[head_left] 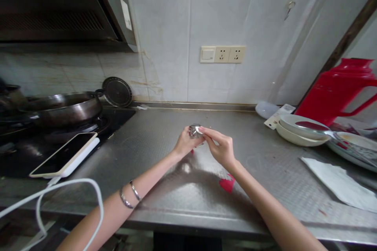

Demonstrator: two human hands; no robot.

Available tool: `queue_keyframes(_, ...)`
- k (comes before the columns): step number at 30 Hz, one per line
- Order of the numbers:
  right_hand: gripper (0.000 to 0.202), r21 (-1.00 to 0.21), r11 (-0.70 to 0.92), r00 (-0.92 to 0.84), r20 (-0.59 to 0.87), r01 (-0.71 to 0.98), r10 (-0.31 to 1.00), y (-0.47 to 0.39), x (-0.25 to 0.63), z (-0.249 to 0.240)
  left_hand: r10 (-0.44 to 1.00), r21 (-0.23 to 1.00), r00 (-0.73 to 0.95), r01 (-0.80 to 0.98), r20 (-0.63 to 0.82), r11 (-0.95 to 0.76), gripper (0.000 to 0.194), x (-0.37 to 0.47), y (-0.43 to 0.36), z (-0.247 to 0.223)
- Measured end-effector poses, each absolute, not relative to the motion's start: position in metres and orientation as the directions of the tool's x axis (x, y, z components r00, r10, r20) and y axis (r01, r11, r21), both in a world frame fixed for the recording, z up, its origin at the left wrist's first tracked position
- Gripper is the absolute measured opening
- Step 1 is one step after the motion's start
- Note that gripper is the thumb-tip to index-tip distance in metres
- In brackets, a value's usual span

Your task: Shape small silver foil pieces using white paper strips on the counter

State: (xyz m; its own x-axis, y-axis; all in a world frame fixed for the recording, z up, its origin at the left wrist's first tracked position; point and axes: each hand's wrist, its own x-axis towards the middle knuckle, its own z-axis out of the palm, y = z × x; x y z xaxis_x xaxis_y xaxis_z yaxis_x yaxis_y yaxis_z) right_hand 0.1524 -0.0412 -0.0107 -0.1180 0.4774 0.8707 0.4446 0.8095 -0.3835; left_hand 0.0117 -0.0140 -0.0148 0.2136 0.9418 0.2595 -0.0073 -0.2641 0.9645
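Above the middle of the steel counter (165,133), my left hand (185,141) is closed round a small shiny silver object (194,130) whose exact kind I cannot make out. My right hand (220,145) is closed in a pinch at that object's right side, where something small and whitish shows at the fingertips. The two hands nearly touch. Part of the silver object is hidden by the fingers. On the counter below the right wrist is a red patch (226,183).
Left: a pan (67,108) on the stove, a round dark lid (117,91), a phone (64,155) and a white cable (73,181). Right: bowls (297,135), a white cloth or paper (338,182) and a red thermos jug (332,90). Wall sockets (223,54) are behind.
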Motion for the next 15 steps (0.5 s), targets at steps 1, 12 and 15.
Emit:
queue_keyframes(1,0.026,-0.373,0.817,-0.136,0.872,0.441,0.471,-0.042,0.152,-0.011,0.941,0.967,0.225,-0.027,0.254,-0.255,0.04,0.01,-0.014,-0.013)
queue_keyframes(12,0.031,-0.23,0.834,-0.184,0.914,0.501,0.362,-0.04,0.154,-0.008,0.939,0.862,0.084,0.375,0.334,-0.34,0.061,0.016,-0.015,-0.022)
queue_keyframes(15,0.035,-0.146,0.843,-0.294,0.895,0.518,0.336,-0.037,0.156,-0.011,0.929,0.826,0.115,0.43,0.352,-0.366,0.062,0.018,-0.021,-0.02)
